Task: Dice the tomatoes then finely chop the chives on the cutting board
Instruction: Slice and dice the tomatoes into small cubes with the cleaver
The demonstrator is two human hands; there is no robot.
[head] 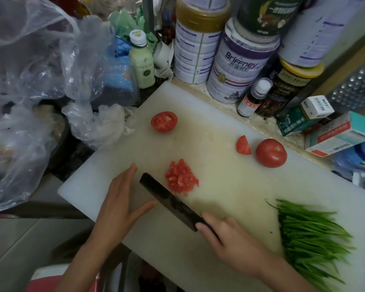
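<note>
A white cutting board fills the middle of the view. On it lie a pile of diced tomato, a tomato half cut face up at the far left, a tomato wedge and a whole tomato at the right. A bunch of green chives lies at the board's near right. My right hand grips the handle of a dark cleaver, whose blade sits just left of the diced pile. My left hand lies flat on the board beside the blade, fingers straight.
Crumpled clear plastic bags crowd the left side. Large tins, a green drink bottle, small bottles and cardboard boxes stand along the board's far and right edges. A metal grater leans at the right.
</note>
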